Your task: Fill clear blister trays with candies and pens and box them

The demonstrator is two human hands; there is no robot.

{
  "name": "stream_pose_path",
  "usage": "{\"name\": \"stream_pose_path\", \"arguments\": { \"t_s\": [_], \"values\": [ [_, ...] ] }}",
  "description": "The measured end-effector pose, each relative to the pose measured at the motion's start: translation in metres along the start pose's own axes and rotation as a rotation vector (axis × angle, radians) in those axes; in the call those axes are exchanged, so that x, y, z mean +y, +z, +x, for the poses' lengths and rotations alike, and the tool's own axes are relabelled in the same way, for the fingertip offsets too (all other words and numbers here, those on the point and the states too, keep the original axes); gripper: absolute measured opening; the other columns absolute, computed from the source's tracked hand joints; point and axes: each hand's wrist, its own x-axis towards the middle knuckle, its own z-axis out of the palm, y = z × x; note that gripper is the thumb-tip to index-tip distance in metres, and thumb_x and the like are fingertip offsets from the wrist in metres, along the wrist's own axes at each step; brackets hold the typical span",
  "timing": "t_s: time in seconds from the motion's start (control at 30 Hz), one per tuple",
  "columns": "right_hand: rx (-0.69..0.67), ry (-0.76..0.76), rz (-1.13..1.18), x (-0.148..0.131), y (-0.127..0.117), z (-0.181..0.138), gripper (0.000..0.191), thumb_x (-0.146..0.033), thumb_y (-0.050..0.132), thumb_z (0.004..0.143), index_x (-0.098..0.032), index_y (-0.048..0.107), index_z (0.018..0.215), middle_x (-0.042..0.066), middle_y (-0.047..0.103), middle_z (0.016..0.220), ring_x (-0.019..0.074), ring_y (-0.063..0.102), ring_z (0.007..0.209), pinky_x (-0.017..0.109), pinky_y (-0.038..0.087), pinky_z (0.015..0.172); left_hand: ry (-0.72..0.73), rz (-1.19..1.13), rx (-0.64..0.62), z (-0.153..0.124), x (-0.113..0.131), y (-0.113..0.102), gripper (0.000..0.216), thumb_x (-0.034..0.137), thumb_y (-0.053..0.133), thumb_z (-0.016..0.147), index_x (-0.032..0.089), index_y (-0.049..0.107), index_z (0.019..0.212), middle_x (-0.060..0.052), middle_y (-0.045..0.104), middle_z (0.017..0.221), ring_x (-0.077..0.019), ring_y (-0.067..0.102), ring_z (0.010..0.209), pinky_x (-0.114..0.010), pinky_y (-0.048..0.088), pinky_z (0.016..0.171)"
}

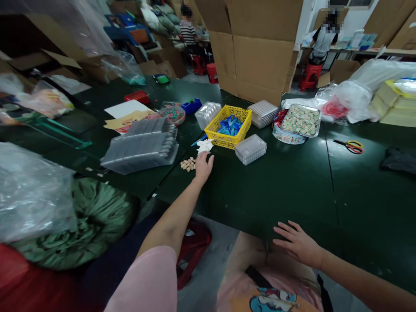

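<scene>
My left hand (204, 167) reaches across the dark green table, its thumb apart from the other fingers. The fingertips are at the near edge of a small white crumpled heap (205, 146); whether they touch it I cannot tell. Just left of this hand lies a pile of small beige pieces (187, 164). Behind the white heap, a yellow basket (224, 139) holds blue pieces (232, 125). A clear plastic box (250, 149) sits to the basket's right. My right hand (297, 242) is by the table's front edge, fingers spread, holding nothing.
Stacked clear plastic trays (139, 149) lie to the left. At the right are a tray of small pieces (300, 120) on a round tin (287, 136), and scissors (352, 146). A large cardboard box (256, 52) stands behind. Two people sit farther back.
</scene>
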Motion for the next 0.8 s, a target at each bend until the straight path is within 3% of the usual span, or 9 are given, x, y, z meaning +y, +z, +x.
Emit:
{"name": "stream_pose_path", "arguments": {
  "t_s": [0.1, 0.23, 0.4, 0.5, 0.63, 0.7, 0.8],
  "values": [
    [-0.026, 0.012, 0.024, -0.001, -0.004, 0.002, 0.06, -0.012, 0.053, 0.084, -0.035, 0.046, 0.14, 0.004, 0.038, 0.153, 0.0248, 0.027, 0.144, 0.053, 0.025, 0.113, -0.052, -0.255, -0.089, 0.012, 0.042, 0.038, 0.039, 0.039, 0.056, 0.086, 0.017, 0.059, 0.118, -0.014, 0.056, 0.13, -0.0253, 0.048, 0.126, -0.039, 0.032, 0.111],
    [-0.043, 0.033, 0.078, -0.001, -0.008, 0.005, 0.061, -0.014, 0.055, 0.083, -0.035, 0.046, 0.14, 0.004, 0.039, 0.152, 0.0244, 0.027, 0.144, 0.053, 0.022, 0.114, -0.415, -0.615, -0.092, 0.032, 0.092, 0.085, 0.045, 0.041, 0.064, 0.081, 0.017, 0.058, 0.118, -0.013, 0.061, 0.126, -0.0253, 0.054, 0.121, -0.038, 0.039, 0.106],
    [0.004, 0.014, 0.106, 0.0, -0.011, 0.007, 0.051, -0.023, 0.053, 0.089, -0.036, 0.048, 0.138, 0.003, 0.038, 0.153, 0.025, 0.028, 0.144, 0.053, 0.022, 0.114, -0.495, -0.682, -0.115, 0.034, 0.124, 0.107, 0.047, 0.035, 0.067, 0.077, 0.017, 0.054, 0.118, -0.012, 0.063, 0.119, -0.023, 0.061, 0.109, -0.034, 0.05, 0.094],
    [0.03, 0.014, 0.119, 0.001, -0.012, 0.007, 0.05, -0.026, 0.054, 0.088, -0.035, 0.049, 0.138, 0.003, 0.04, 0.152, 0.0249, 0.028, 0.143, 0.053, 0.021, 0.114, -0.497, -0.672, -0.13, 0.015, 0.137, 0.11, 0.051, 0.033, 0.069, 0.074, 0.018, 0.052, 0.12, -0.012, 0.061, 0.121, -0.023, 0.061, 0.109, -0.034, 0.05, 0.093],
    [0.073, 0.024, 0.191, 0.003, -0.011, 0.004, 0.048, -0.034, 0.054, 0.09, -0.03, 0.05, 0.138, 0.006, 0.042, 0.15, 0.0233, 0.027, 0.143, 0.05, 0.022, 0.114, -0.461, -0.66, -0.187, -0.032, 0.158, 0.115, 0.049, 0.038, 0.071, 0.073, 0.019, 0.054, 0.115, -0.01, 0.063, 0.115, -0.0231, 0.061, 0.106, -0.035, 0.049, 0.093],
    [0.184, 0.087, 0.229, 0.006, -0.009, 0.002, 0.046, -0.039, 0.055, 0.091, -0.026, 0.052, 0.136, 0.008, 0.043, 0.149, 0.0234, 0.028, 0.143, 0.049, 0.024, 0.114, -0.44, -0.658, -0.211, -0.061, 0.169, 0.118, 0.049, 0.041, 0.07, 0.074, 0.02, 0.055, 0.114, -0.009, 0.063, 0.113, -0.0231, 0.061, 0.105, -0.035, 0.049, 0.092],
    [0.484, 0.3, 0.293, 0.013, -0.005, 0.001, 0.04, -0.036, 0.052, 0.093, -0.022, 0.056, 0.13, 0.01, 0.047, 0.145, 0.023, 0.033, 0.141, 0.047, 0.03, 0.112, -0.382, -0.686, -0.248, -0.101, 0.182, 0.118, 0.048, 0.045, 0.068, 0.075, 0.022, 0.055, 0.114, -0.007, 0.063, 0.111, -0.0226, 0.061, 0.102, -0.035, 0.049, 0.09]
  ]
}}
